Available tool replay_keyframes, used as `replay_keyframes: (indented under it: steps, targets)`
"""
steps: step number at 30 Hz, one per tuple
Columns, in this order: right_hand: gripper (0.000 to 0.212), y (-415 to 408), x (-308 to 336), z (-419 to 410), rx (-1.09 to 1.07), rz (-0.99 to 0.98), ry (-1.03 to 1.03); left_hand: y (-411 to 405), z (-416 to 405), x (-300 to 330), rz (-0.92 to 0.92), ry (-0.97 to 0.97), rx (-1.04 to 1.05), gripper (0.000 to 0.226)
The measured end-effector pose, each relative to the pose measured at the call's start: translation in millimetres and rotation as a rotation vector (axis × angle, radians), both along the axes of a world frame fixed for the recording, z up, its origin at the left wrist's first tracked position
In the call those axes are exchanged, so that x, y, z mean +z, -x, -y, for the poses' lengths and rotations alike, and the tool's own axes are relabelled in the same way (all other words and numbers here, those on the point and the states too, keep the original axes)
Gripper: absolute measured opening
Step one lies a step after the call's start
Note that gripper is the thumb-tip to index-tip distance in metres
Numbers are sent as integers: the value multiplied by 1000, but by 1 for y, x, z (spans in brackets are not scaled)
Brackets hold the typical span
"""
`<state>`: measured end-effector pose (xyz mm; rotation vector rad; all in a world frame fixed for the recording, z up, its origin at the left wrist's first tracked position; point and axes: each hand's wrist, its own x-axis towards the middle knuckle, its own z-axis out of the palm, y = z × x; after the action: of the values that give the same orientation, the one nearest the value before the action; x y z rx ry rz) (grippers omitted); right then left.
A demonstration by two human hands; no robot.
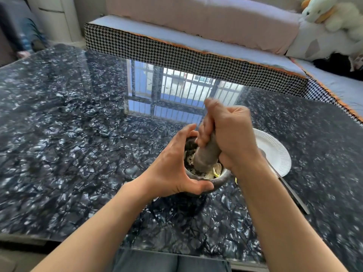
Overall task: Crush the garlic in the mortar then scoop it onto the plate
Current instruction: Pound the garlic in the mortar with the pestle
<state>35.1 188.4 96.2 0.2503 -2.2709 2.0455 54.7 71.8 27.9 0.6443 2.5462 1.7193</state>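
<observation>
Crushing under way | right hand (pixel 229 132) fisted round pestle (pixel 208 154), head down in garlic (pixel 213 169) | left hand (pixel 172 165) cups mortar (pixel 220 182) on worktop (pixel 78 134) | tip: press, twist, steady the bowl | plate (pixel 275 152) waits just right.

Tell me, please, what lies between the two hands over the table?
In the head view, the stone pestle stands between them, gripped by the right hand, its end down in the crushed garlic inside the mortar that the left hand holds.
</observation>
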Motion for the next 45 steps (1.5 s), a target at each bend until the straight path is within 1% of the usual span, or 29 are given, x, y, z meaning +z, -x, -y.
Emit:
replay_keyframes:
  steps: [3, 5, 9, 12, 14, 18, 19, 21, 22, 24, 26, 29, 31, 34, 36, 38, 39, 40, 42, 43, 45]
  targets:
    - [63, -3, -15, 8, 10, 27, -140, 0, 0, 0, -13, 6, -2, 110]
    - [63, -1, -11, 9, 13, 34, -146, 0, 0, -1, -22, 8, -4, 108]
    - [63, -3, 19, -8, -15, -20, -87, 0, 0, -2, -32, 29, -8, 116]
    - [64, -4, -1, -3, -6, -26, -205, 0, -1, -2, -41, 41, -15, 114]
    - [64, -1, -10, 5, -3, -8, -236, 0, -1, -2, -57, 52, -2, 112]
    - [63, 1, 13, -1, -27, -32, -74, -2, -2, 0, -29, 40, 6, 115]
    - [63, 1, 14, -3, -27, -48, -60, -2, -2, 0, -27, 40, 7, 115]
    - [63, 0, 1, -2, -34, -75, -146, -1, -3, 0, -26, 30, 1, 115]
    - [63, 0, -8, 0, -39, -59, -181, -1, -3, 0, -33, 38, 2, 114]
    - [64, 3, -15, 3, -34, 1, -176, -1, -2, -1, -41, 53, 15, 112]
    - [65, 3, -6, -1, -49, 21, -89, -2, -3, -1, -27, 49, 12, 114]
    - [66, 4, 4, -9, -44, -32, 74, -2, -2, -2, -41, 56, 14, 116]
    - [65, 1, -8, -7, -46, -50, 41, -1, -2, -2, -39, 46, 7, 115]
    - [65, 0, -18, -2, -37, 34, 0, 0, -2, -4, -42, 54, 13, 116]
    - [65, 2, -7, -6, -47, 39, 64, -1, -3, -3, -45, 57, 17, 115]
    - [64, 6, 1, -9, -41, -11, 144, -1, -3, -3, -49, 56, 17, 113]
    - [64, 6, 0, -9, -33, -37, 139, -1, -3, -2, -47, 51, 15, 114]
    - [64, 6, -6, -6, -37, -51, 89, -1, -3, -2, -42, 46, 15, 115]
    - [65, 3, -18, 0, -53, -26, -9, 0, -3, -2, -43, 48, 13, 117]
    - [65, 4, -19, 1, -54, -1, -15, 0, -2, -2, -45, 47, 16, 116]
    - [65, 4, -10, -3, -81, 12, 49, -1, -3, -2, -39, 42, 15, 116]
